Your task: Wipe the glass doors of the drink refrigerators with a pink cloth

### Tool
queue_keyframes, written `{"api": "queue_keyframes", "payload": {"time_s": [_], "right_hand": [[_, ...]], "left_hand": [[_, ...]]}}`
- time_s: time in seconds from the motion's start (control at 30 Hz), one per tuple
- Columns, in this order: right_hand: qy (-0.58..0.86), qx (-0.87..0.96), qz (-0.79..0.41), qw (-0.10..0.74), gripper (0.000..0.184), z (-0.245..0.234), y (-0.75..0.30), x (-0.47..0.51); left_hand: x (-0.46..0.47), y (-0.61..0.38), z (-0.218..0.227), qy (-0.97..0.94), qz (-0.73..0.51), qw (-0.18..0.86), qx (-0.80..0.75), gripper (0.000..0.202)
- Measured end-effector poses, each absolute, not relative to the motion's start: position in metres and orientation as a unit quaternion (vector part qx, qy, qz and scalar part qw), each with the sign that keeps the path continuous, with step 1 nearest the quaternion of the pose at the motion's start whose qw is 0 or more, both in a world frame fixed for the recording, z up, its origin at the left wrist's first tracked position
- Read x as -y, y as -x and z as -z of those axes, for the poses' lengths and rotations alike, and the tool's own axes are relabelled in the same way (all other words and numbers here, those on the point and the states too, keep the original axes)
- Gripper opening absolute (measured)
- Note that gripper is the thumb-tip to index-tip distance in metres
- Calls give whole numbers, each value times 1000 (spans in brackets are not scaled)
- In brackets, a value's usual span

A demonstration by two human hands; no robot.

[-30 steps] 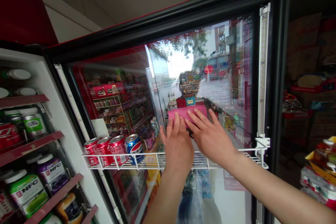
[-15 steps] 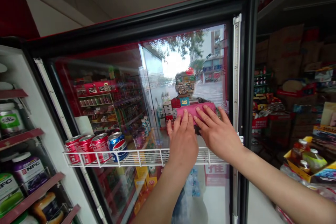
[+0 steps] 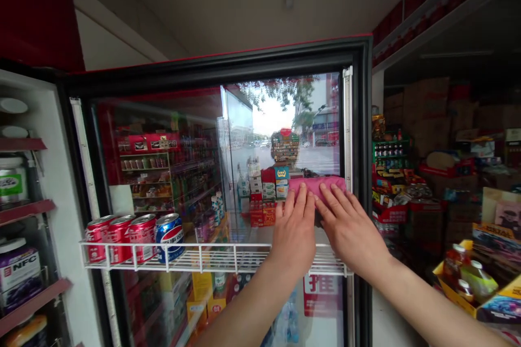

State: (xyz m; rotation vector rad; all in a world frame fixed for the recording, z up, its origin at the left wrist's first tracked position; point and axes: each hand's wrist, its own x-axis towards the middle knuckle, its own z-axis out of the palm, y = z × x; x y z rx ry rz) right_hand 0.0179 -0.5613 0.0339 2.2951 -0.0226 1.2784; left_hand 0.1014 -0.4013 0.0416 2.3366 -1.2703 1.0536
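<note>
Two spread hands, the left hand (image 3: pixel 293 233) and the right hand (image 3: pixel 352 236), press flat, fingers open and not gripping, on a pink cloth (image 3: pixel 319 185) against the glass door (image 3: pixel 252 103) above a wire rack (image 3: pixel 211 259), mid-wipe, and the next stroke calls for sliding along the pane.

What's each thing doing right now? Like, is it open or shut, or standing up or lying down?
Door, swung open
Pink cloth, pressed against the glass
Left hand, flat, fingers on the cloth
Right hand, flat, fingers on the cloth
Pepsi can, upright on the rack
Red cans, upright in a row
</note>
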Motion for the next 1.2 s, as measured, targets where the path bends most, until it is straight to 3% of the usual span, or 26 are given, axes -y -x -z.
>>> {"api": "queue_keyframes", "payload": {"time_s": [0.2, 0.37, 0.63, 0.93, 1.2], "right_hand": [[-837, -5, -485, 254, 59, -52, -27, 570], [-824, -1, -493, 278, 55, -107, -31, 578], [-757, 11, -524, 390, 51, -198, -31, 587], [-707, 31, -567, 421, 46, -290, -52, 587], [-735, -7, -573, 363, 49, -299, -62, 600]], "left_hand": [[409, -111, -62, -796, -399, 117, 440, 64], [417, -120, -114, -776, -459, 82, 425, 64], [426, -129, -198, -724, -567, 38, 392, 59], [430, -131, -290, -688, -626, 16, 366, 56], [434, -151, -298, -678, -615, 40, 402, 59]]}}
